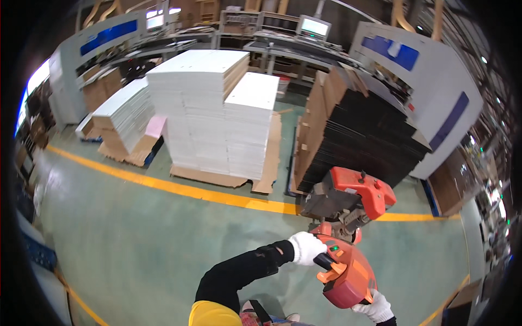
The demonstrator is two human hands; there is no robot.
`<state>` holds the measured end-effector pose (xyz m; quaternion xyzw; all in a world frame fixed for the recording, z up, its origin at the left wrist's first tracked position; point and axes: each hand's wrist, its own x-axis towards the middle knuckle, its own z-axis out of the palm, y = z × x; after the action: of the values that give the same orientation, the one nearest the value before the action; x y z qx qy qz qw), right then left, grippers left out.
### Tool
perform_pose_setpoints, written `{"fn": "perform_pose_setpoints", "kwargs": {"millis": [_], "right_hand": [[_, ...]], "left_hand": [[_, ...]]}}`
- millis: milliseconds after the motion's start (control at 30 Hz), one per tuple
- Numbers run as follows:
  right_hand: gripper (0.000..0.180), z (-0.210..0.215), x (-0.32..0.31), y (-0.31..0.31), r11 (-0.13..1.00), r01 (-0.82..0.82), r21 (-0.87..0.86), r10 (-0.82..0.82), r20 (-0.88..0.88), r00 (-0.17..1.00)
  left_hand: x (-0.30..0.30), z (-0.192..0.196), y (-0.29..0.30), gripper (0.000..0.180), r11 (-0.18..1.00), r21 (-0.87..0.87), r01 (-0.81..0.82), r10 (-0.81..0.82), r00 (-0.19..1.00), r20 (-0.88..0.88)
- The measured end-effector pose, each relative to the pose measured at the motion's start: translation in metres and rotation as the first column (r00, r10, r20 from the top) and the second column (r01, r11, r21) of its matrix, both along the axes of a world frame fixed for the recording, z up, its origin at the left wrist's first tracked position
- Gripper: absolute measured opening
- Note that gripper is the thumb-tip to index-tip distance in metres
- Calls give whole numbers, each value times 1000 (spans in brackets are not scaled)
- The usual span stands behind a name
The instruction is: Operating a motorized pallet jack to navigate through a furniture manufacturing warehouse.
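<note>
An orange-red control handle [356, 277] with orange levers and a small green light lies before me at the lower right. My left hand [307, 248], in a white knitted glove, is closed around its black grip on the left side. On the handle's near right end sits my right hand [376, 308], also white-gloved; its fingers curl round the edge and are partly hidden. Just beyond the handle stands the body of an electric pallet truck [364, 190], red on top and dark grey below. It is close against a stack of dark panels [364, 136].
Tall stacks of white panels [190, 108] rest on cardboard beyond a yellow floor line [217, 198]. Lower white panels [128, 114] stand to the left. Behind are large grey machines [435, 81] and a monitor [314, 28]. A brown stack [454, 182] sits at the right.
</note>
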<state>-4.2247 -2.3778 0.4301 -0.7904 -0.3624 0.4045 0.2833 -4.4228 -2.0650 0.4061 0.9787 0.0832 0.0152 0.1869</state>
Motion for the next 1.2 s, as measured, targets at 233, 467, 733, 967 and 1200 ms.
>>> {"fn": "perform_pose_setpoints", "kwargs": {"millis": [233,467,733,967,1200], "right_hand": [[74,0,10,-29,985,-8,171,-28,203,979],[60,-29,55,-71,926,-201,321,-66,659,749],[19,-34,195,-165,860,-265,435,-69,614,786],[25,-53,340,-235,842,-174,511,-89,449,889],[44,-30,381,-236,841,-428,331,377,209,903]], "left_hand": [[10,-2,-19,22,999,4,-53,53,997,-64],[43,26,-77,22,981,74,-178,189,965,-181],[121,25,-227,25,937,61,-345,346,938,-6],[222,-8,-380,32,794,94,-601,608,790,-81],[244,-7,-405,35,756,88,-648,648,761,37]]}}
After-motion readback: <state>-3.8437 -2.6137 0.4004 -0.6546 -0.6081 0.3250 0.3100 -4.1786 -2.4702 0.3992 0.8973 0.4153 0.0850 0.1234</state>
